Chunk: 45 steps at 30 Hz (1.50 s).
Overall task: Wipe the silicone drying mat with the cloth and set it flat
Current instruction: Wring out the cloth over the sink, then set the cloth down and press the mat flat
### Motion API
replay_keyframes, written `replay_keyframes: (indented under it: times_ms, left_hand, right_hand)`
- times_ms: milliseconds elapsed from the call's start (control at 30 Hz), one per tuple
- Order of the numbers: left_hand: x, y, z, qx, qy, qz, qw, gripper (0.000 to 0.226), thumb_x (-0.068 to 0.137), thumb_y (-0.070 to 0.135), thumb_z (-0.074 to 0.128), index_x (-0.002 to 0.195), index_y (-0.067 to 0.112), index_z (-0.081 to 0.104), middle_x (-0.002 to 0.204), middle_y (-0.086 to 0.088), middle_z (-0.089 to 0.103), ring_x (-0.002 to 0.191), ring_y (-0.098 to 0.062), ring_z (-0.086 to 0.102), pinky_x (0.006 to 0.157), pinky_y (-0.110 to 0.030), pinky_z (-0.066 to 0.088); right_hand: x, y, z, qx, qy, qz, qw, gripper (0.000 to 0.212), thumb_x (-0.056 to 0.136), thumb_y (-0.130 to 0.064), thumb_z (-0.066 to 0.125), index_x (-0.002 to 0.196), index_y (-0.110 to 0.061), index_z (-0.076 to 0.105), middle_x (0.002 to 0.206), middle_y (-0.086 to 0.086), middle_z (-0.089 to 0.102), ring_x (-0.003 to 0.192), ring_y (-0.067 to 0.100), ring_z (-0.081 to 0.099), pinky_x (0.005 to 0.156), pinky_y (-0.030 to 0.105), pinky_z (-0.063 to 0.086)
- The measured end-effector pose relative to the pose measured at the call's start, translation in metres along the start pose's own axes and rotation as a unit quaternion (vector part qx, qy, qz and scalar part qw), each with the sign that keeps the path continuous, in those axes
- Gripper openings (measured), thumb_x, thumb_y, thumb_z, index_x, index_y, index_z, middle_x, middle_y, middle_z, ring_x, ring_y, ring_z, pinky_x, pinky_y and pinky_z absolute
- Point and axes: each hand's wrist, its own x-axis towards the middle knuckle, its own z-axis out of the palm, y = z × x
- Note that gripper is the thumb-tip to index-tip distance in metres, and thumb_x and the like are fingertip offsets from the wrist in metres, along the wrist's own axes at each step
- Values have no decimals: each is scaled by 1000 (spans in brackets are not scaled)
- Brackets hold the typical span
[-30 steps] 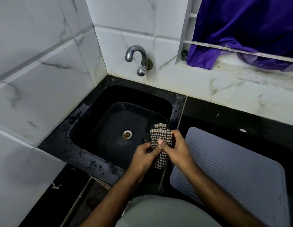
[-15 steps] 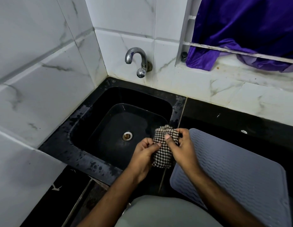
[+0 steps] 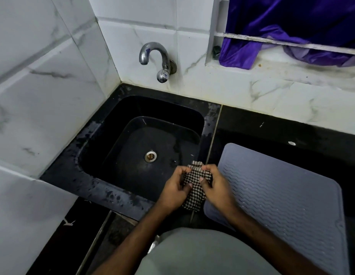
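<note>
Hands: we saw both close together at about 6 o'clock of the view, over the sink's near right corner, each clamped on the same cloth.
Left hand (image 3: 175, 190): fingers curled round the cloth's left edge, thumb pressing on its front.
Right hand (image 3: 216, 187): fingers curled over the cloth's top right, thumb pinching its front.
Cloth (image 3: 194, 192): black-and-white check, bunched, held upright between the hands; lower end hung below them over the sink rim. We couldn't tell if it was wet.
Mat (image 3: 281, 197): grey silicone, wavy ribs, lay flat on the black counter (image 3: 271, 132) at 3 to 4 o'clock, just beside the right hand; its near left corner passed under the right forearm.
Sink (image 3: 97, 147): black, at 9 o'clock of the mat, drain (image 3: 150, 156) in the middle, rim wet-looking.
Tap (image 3: 154, 60): chrome, on the tiled wall at 12 o'clock of the sink.
Purple fabric (image 3: 291, 26): at 1 o'clock, behind a white bar.
</note>
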Motion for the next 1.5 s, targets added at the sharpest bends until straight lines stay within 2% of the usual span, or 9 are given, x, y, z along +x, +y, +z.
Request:
replay_keyframes:
  times_ms: [133,367,467,533,600,667,800,1067,1500]
  left_hand:
    - [6,-4,-5,352,-74,-24,933,67,89,52,63,146,33,35,156,-2,30,141,-25,31,109,-48,42]
    - [11,-5,-3,443,-62,14,894,74,88,58,63,153,37,32,146,-2,39,129,-23,40,101,-40,44]
    - [13,-4,-1,502,-58,20,863,76,90,61,58,155,38,27,145,-3,39,130,-23,39,102,-41,41]
    - [14,-3,-2,529,-51,41,846,78,88,64,58,155,36,28,146,-4,37,131,-24,37,102,-42,41]
    - [13,0,-3,527,-40,60,847,82,84,68,60,153,34,31,147,-2,37,131,-24,36,102,-42,41]
    - [12,0,-3,515,-37,70,853,80,82,68,62,151,37,34,147,2,37,131,-21,37,101,-41,40]
    - [13,-3,-5,505,-59,63,859,77,83,68,62,150,39,37,144,3,42,128,-20,39,101,-40,40]
    - [18,15,2,451,-15,144,881,53,95,60,48,136,27,56,123,0,58,113,-22,52,89,-39,45]
    - [46,44,86,336,-74,182,921,49,97,44,59,137,16,58,122,-8,61,113,-28,57,94,-43,50]
  right_hand:
    - [5,14,-4,-89,-11,13,996,30,93,-28,62,122,-28,53,121,-1,52,102,19,60,87,39,52]
    - [2,7,-3,-210,-67,-99,970,33,92,-20,62,125,-22,59,119,-3,50,109,12,50,91,29,46]
    - [3,12,4,-166,-101,-95,976,33,97,-10,52,129,-9,57,108,-16,50,100,-15,47,86,7,39]
    - [6,14,5,-162,-98,-90,978,34,94,-8,56,128,-14,59,112,-13,52,103,-9,49,90,17,45]
    - [5,20,6,-159,-102,-80,979,44,88,-9,64,129,-22,58,125,-6,53,111,9,52,96,33,48]
    - [2,20,5,-161,-105,-79,978,53,84,-10,70,135,-22,57,133,-4,52,120,15,51,104,30,42]
    - [1,24,5,-172,-100,-79,977,55,85,-13,72,137,-19,56,142,-2,51,130,15,46,107,20,29]
    - [-10,23,-10,-184,-33,-82,979,46,91,-29,65,136,-21,56,140,-1,54,125,19,50,107,34,40]
    - [-73,76,-81,-186,85,99,974,46,95,-26,61,140,-15,53,145,7,49,130,26,47,108,35,40]
